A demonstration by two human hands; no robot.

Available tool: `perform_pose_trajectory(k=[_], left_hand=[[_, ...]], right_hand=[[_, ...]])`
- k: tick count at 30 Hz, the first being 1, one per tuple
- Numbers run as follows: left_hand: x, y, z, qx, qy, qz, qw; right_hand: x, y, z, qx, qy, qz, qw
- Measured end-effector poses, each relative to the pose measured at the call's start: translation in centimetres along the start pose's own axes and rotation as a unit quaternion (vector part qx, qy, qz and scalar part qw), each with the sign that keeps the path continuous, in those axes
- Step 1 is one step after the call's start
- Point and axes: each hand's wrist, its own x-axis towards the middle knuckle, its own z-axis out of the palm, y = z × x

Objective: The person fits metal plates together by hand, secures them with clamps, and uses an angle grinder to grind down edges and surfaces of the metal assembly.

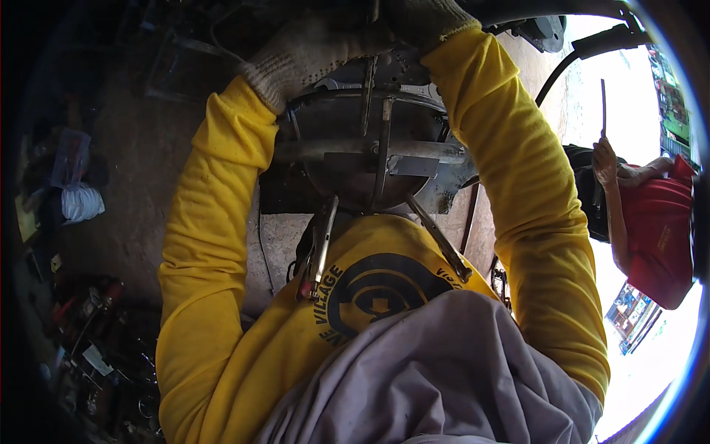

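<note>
Both my hands wear pale knitted gloves and reach up into dark machinery at the top edge. My left hand (314,55) lies beside an upright thin metal rod (367,92), its fingers lost in shadow. My right hand (433,21) is just right of it, cut off by the frame's top, its fingers hidden. Below them is a dark round metal plate (340,177), crossed by a flat horizontal bar (303,151) and an upright bar (382,148). Two long metal handles, a left one (324,244) and a right one (440,240), stick out toward my chest.
At the right, a person in a red shirt (658,229) holds up a thin dark strip (603,107). A black hose (555,78) curves down at the upper right. Dim tools and parts (96,348) lie at the lower left, below a clear plastic container (70,157) and white bundle (81,203).
</note>
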Motion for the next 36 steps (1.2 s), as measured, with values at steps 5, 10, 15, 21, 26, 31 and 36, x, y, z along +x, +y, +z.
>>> perform_pose_trajectory(k=[5,10,15,21,26,31,36], left_hand=[[-6.1,-2.0,0.7,0.619,0.121,0.354,0.69],[-7.1,-3.4,3.3,0.574,0.173,0.265,0.755],[-7.1,-4.1,3.7,0.548,0.238,0.261,0.758],[-7.5,-4.4,3.6,0.575,0.222,0.228,0.754],[-7.3,-4.1,3.3,0.579,0.193,0.224,0.76],[-7.9,-2.6,2.6,0.517,0.165,0.206,0.814],[-7.9,-3.6,1.1,0.472,0.123,0.21,0.847]], right_hand=[[0.3,0.2,0.2,0.02,-0.005,0.0,1.0],[0.5,0.0,-0.5,0.012,0.01,-0.006,1.0],[1.4,0.6,-0.2,0.014,0.002,-0.004,1.0],[2.0,0.6,0.3,0.015,0.002,0.004,1.0],[2.2,1.2,0.2,-0.09,0.022,-0.047,0.995],[2.4,2.7,-0.1,-0.152,0.012,-0.105,0.983],[2.7,2.1,0.1,-0.043,-0.023,-0.021,0.999]])
